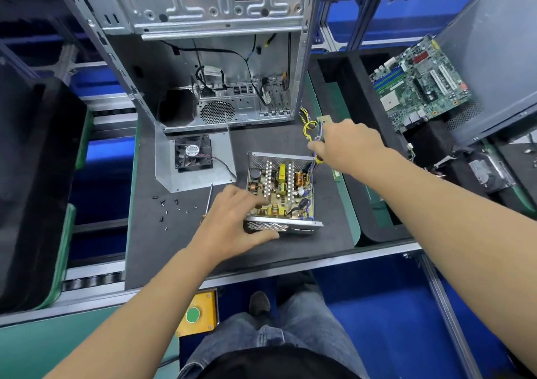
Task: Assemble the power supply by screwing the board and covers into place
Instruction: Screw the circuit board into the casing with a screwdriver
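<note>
The power supply box [280,192] sits open in the middle of the dark mat [328,233], and I can see its circuit board [279,188] inside, full of little parts. My left hand [232,216] holds the box at its near left corner, with my fingers resting on the board and my thumb curled around the front wall with the holes. My right hand [348,143] is past the far right corner of the box, grabbing the bundle of colored wires [312,130] that comes out of it.

Just left of the box, a screwdriver [208,198] lies on the mat. Farther left are some small black screws [168,210], spread out. Behind them is a metal cover [223,157] with a black fan [193,153] in it. An empty computer case [203,59] lies behind that. Off to the right, a green motherboard [421,82] leans in a black tray [354,67]. Below the table there is a yellow box with a green button [193,314].
</note>
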The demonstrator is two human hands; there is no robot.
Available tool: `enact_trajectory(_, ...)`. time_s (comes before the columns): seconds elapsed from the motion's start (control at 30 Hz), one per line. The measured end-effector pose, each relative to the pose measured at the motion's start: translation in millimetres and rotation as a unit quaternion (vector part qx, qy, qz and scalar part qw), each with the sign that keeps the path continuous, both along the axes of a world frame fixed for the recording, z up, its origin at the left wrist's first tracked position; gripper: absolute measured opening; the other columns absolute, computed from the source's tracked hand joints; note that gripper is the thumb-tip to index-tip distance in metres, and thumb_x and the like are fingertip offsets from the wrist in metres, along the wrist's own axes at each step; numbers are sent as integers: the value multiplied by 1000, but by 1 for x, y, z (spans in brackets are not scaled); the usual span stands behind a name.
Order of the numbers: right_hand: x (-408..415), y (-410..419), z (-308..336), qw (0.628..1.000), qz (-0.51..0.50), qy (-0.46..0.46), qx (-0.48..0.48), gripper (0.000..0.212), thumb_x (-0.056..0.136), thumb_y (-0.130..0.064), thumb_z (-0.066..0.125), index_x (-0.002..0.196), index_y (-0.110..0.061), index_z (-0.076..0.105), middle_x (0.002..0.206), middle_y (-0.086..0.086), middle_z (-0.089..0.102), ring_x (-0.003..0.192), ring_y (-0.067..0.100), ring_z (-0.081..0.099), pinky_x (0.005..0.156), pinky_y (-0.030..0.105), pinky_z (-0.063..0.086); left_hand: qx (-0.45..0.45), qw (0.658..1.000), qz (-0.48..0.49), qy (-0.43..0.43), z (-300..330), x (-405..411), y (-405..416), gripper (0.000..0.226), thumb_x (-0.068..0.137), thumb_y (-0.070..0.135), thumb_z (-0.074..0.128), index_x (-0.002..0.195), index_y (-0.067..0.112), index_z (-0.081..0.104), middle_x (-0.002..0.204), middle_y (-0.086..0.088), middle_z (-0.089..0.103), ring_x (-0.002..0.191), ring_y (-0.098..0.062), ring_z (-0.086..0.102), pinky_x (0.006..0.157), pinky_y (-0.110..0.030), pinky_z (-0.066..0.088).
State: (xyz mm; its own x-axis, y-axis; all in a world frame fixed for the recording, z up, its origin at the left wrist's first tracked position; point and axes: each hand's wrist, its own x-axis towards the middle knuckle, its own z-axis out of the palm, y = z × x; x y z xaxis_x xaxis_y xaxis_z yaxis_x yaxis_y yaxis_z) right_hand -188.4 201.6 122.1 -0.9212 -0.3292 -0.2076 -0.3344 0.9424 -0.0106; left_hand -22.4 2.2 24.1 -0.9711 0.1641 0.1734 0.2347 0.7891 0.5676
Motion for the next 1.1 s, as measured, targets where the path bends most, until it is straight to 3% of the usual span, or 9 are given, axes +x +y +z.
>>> enact_trajectory(0.07, -1, 5, -4, 998, 16, -49, -41, 37, 99, -34, 50, 123, -6, 45, 117, 15, 48, 99, 39, 56, 75, 39, 42, 27, 998, 61, 5, -4, 18, -5, 47, 86, 53, 68, 113, 15, 69, 101, 5, 63, 99, -19, 49, 89, -31, 40)
enact_trajectory(0.17, -6, 11, -3, 996, 42, -52, -57, 17, 95, -19, 59, 107, -8, 58, 103, 9, 47, 97, 33, 53, 75, 36, 41, 81, 981, 173, -26, -15, 42, -20, 21, 96, 35, 56, 100, 18, 67, 93, 8, 61, 92, -15, 49, 82, -25, 39)
enact_trajectory(0.3, -10, 13, -3, 999, 27, -3, 31, 20, 94, -31, 59, 96, -11, 61, 83, 11, 52, 86, 35, 50, 76, 39, 45, 135, 931, 335, -57, -37, 69, -48, 16, 100, 18, 56, 89, 27, 61, 86, 14, 61, 87, -10, 51, 77, -24, 41)
enact_trajectory(0.43, -8, 14, -5, 997, -13, 12, 74, 39, 100, -48, 45, 98, -12, 61, 75, 9, 40, 78, 34, 46, 68, 37, 39, 102, 899, 420, -72, -51, 82, -75, 13, 100, 17, 56, 101, 17, 70, 93, 11, 63, 93, -15, 56, 84, -35, 48)
enact_trajectory(0.63, -5, 14, -7, 998, 39, -50, 0, 21, 95, -18, 56, 108, -3, 52, 109, 20, 53, 97, 39, 54, 81, 40, 44, 26, 922, 378, -80, -50, 58, -88, 16, 97, 11, 64, 107, 6, 75, 99, -10, 67, 97, -29, 57, 88, -30, 42)
enact_trajectory(0.77, -7, 18, -5, 1000, 0, -25, 13, 23, 93, -35, 61, 104, -15, 56, 101, 17, 60, 94, 38, 56, 73, 38, 41, -69, 937, 342, -33, -49, 37, -85, 12, 90, 8, 73, 99, 4, 79, 85, -13, 67, 83, -36, 55, 76, -47, 50)
enact_trajectory(0.87, -5, 20, -9, 999, -20, -21, 21, 27, 93, -40, 60, 101, -15, 55, 95, 16, 58, 83, 37, 54, 72, 38, 46, -90, 939, 330, -46, -49, 30, -85, 15, 93, 13, 70, 103, 8, 79, 88, -12, 67, 87, -35, 55, 76, -47, 47)
enact_trajectory(1.03, -2, 12, -15, 1000, 4, -13, -10, 21, 94, -30, 60, 96, -12, 50, 97, 16, 60, 89, 40, 57, 76, 42, 49, -112, 936, 328, -51, -49, 30, -84, 13, 94, 14, 68, 99, 9, 80, 90, -10, 70, 88, -33, 57, 75, -46, 45)
enact_trajectory(1.1, -2, 9, -16, 1000, -2, -3, 8, 27, 95, -37, 57, 91, -13, 45, 85, 15, 53, 82, 39, 54, 71, 41, 47, -118, 936, 329, -52, -48, 29, -86, 13, 94, 15, 68, 96, 9, 79, 90, -9, 69, 88, -32, 57, 75, -45, 44)
